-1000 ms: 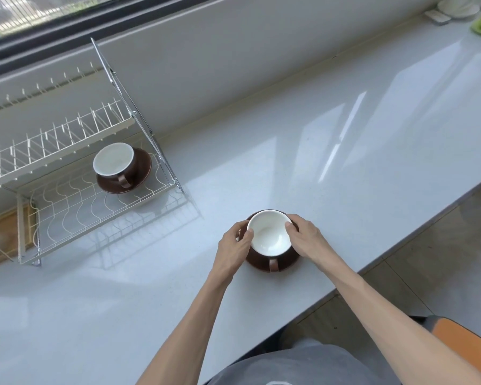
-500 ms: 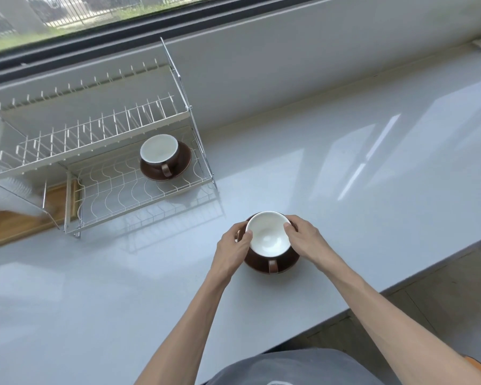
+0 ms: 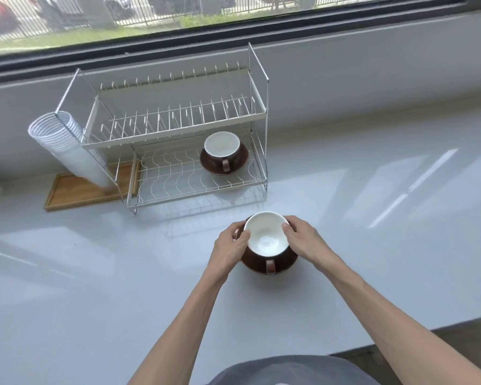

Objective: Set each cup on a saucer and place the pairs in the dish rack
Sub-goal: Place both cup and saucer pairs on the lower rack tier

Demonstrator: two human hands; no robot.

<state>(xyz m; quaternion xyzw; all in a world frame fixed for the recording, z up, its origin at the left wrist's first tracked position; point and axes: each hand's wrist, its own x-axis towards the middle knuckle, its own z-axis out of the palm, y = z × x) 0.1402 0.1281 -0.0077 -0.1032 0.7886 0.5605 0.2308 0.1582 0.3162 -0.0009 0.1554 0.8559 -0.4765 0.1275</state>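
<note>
Cup (image 3: 266, 235) lifted, handle toward person

A glossy pale counter (image 3: 372, 218) fills the scene, streaked with daylight; a wide dark-framed window (image 3: 233, 31) spans the far side, with railings (image 3: 164, 6) and grass (image 3: 67, 37) outside; brown floor (image 3: 469, 329) shows near right.

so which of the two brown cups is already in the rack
The cup on its saucer at the right of the dish rack lower shelf. The other cup sits on the counter, held between the left hand and right hand.
</note>
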